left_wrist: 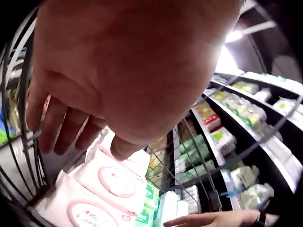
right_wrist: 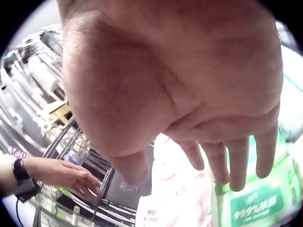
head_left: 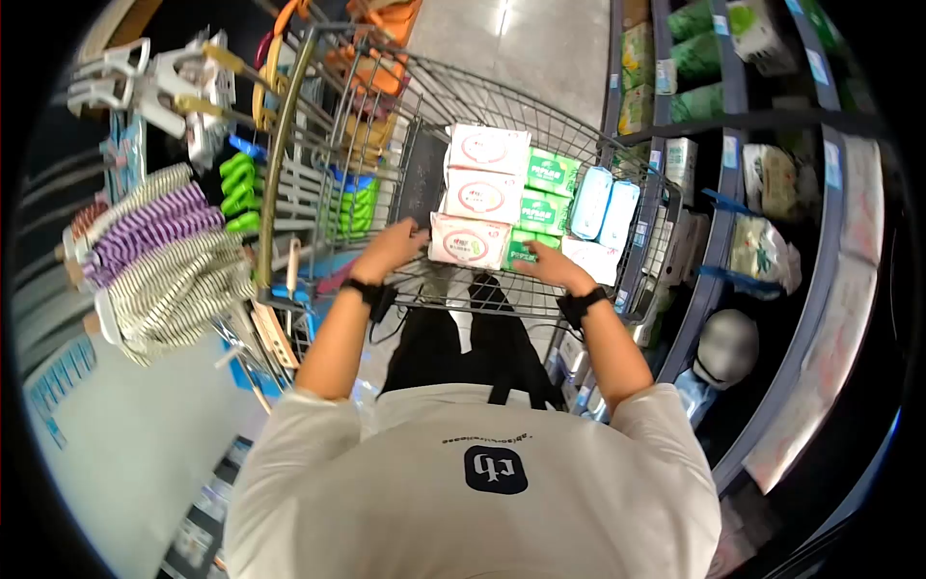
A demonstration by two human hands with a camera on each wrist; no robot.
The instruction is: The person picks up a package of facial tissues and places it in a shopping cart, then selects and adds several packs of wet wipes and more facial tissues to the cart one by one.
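Observation:
Inside a wire shopping cart [head_left: 273, 193], white packs with pink print [head_left: 480, 196] stand in a column, like packs of wet wipes. Green packs [head_left: 546, 210] sit beside them, with light-blue packs [head_left: 618, 214] farther right. My left hand [head_left: 388, 253] is over the cart's near side, left of the closest pink-printed pack [head_left: 470, 241]. Its fingers hang relaxed and hold nothing in the left wrist view. The right hand [head_left: 553, 266] is held palm down above the nearest green pack [right_wrist: 255, 205], fingers extended, with nothing in its grasp.
Shelves [head_left: 733, 183] of packaged goods run along the right. Hanging striped mop heads [head_left: 183, 251], green brushes [head_left: 239, 188] and handled tools crowd the left side. Grey floor [head_left: 502, 43] shows beyond the cart.

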